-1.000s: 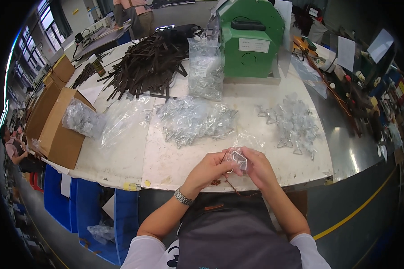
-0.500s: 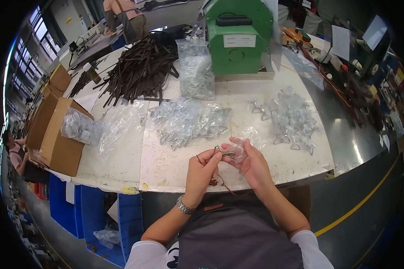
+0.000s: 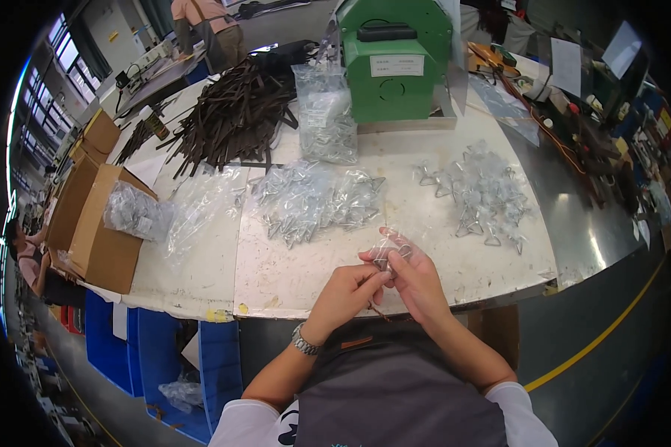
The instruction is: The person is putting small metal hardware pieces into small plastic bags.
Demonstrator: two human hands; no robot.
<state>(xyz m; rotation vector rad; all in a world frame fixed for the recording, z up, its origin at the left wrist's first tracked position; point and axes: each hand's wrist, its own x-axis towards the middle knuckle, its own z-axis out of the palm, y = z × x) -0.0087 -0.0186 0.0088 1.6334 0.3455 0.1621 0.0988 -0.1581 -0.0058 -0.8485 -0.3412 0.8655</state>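
Over the table's near edge my two hands meet at a bent wire triangle ring (image 3: 382, 263) and a small clear plastic bag (image 3: 390, 243). My left hand (image 3: 344, 296) is closed, its thumb and fingertips pinching at the ring's lower end. My right hand (image 3: 419, 287) grips the bag, with the thumb laid over the ring and plastic. The bag lies over or around the ring; which one I cannot tell. A thin brown strip (image 3: 379, 310) shows below my left fingers. Ahead lie a pile of clear-bagged wire rings (image 3: 313, 201) and, to the right, spread-out wire rings (image 3: 484, 197).
A green machine (image 3: 391, 82) stands at the back beside a full clear bag (image 3: 325, 123). Dark brown strips (image 3: 235, 112) are heaped back left. An open cardboard box (image 3: 104, 231) sits at the left edge, above blue bins (image 3: 168, 357). Other people work at far left and behind.
The wire ring has gone from my left fingertips rightward to the clear bag in my right hand. My left hand has shifted right, and both hands are now together.
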